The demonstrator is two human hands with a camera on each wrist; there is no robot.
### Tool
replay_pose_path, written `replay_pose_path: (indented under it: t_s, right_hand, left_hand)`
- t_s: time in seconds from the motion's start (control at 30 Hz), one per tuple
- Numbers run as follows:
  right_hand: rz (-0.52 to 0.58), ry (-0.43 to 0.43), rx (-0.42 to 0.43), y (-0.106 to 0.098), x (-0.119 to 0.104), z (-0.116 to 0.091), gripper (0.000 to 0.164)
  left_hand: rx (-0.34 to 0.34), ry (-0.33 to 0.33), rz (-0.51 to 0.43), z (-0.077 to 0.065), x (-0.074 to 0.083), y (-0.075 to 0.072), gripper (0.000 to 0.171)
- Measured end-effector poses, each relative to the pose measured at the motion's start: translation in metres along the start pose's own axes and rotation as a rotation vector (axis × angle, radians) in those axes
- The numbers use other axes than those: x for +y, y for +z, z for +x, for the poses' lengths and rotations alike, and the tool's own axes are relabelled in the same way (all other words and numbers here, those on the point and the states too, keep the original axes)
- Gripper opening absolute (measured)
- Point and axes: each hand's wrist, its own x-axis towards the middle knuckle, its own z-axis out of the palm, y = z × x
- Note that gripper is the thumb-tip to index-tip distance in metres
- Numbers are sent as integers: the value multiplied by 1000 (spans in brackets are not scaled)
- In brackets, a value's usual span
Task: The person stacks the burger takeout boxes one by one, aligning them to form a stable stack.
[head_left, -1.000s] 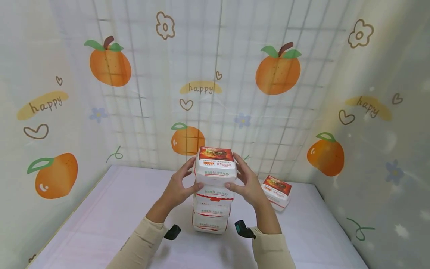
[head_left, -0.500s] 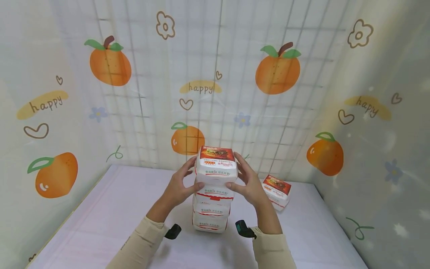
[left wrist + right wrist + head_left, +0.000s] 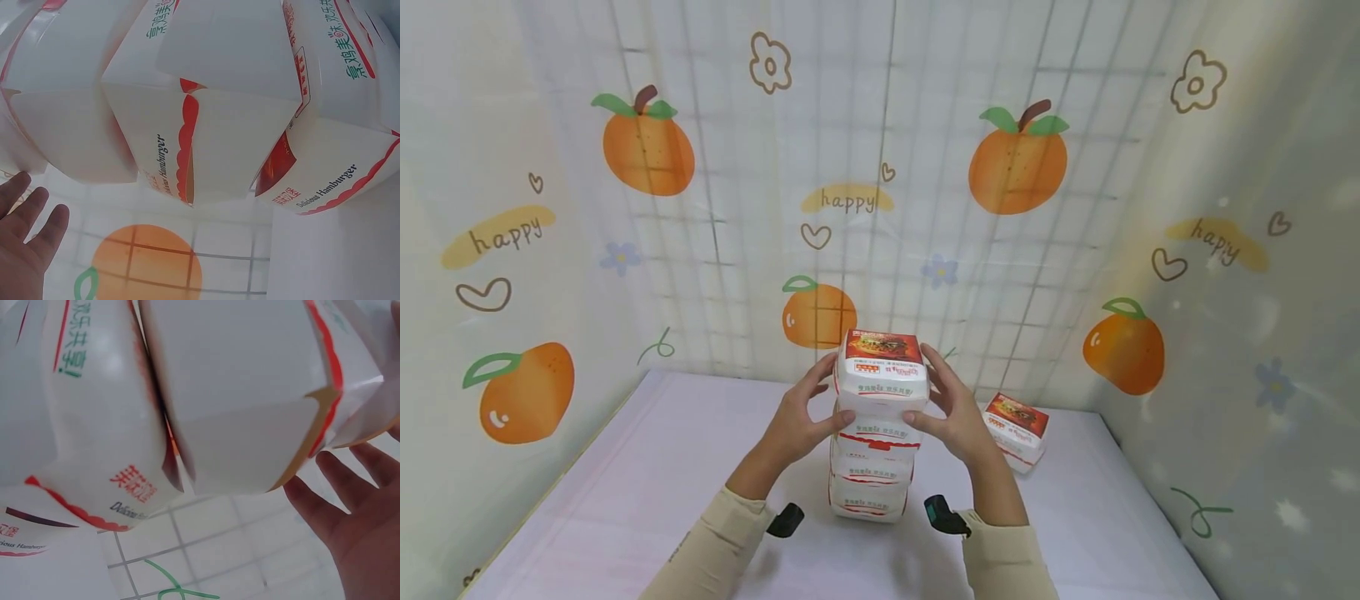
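A stack of white cardboard hamburger boxes (image 3: pixel 871 500) with red trim stands upright in the head view. Its top hamburger box (image 3: pixel 882 387) has a red burger picture on the lid. My left hand (image 3: pixel 794 425) and right hand (image 3: pixel 961 423) hold this box from opposite sides, thumbs at its lower front edge and fingers along the sides. In the left wrist view, spread fingers (image 3: pixel 49 232) come right up to the cardboard. The right wrist view shows the fingertips (image 3: pixel 299 492) at a box edge. The boxes hide part of both hands' fingers.
Another hamburger box (image 3: pixel 1015 432) sits on the white table (image 3: pixel 662 467), to the right behind my right hand. A curtain (image 3: pixel 880 108) printed with oranges, over a wire grid, rises behind the table and along its sides.
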Motion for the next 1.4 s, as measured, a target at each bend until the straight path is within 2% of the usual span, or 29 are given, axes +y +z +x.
replay_pose_path:
  t_s: [0.3, 0.57, 0.63, 0.7, 0.77, 0.8, 0.87, 0.97, 1.2, 1.4]
  right_hand:
    - [-14, 8, 17, -2, 3, -1, 93]
    - [-43, 48, 38, -6, 3, -5, 93]
    - [-51, 41, 49, -9, 6, -7, 92]
    - [-61, 26, 61, -14, 19, -8, 90]
    - [-70, 8, 76, -20, 33, -10, 87]
    - [-67, 2, 80, -24, 40, -10, 86]
    - [-71, -4, 94, -32, 55, -12, 82]
    - [-74, 17, 112, -42, 63, -17, 77]
    - [-105, 83, 127, -59, 77, -27, 73]
    - [-265, 150, 128, -72, 82, -34, 71]
  left_hand:
    - [2, -13, 0, 0, 1, 0, 82]
    - [13, -29, 0, -1, 2, -1, 83]
    - [13, -26, 2, -1, 14, -4, 82]
    - [10, -17, 5, -2, 26, -7, 80]
    - [7, -14, 11, -2, 30, -9, 80]
    - [7, -8, 12, -2, 30, -9, 80]
    - [9, 3, 5, -1, 18, -8, 81]
    - [17, 19, -4, 0, 2, -6, 83]
    - [2, 23, -5, 0, 0, -6, 82]
    - [3, 27, 17, 3, 2, -6, 85]
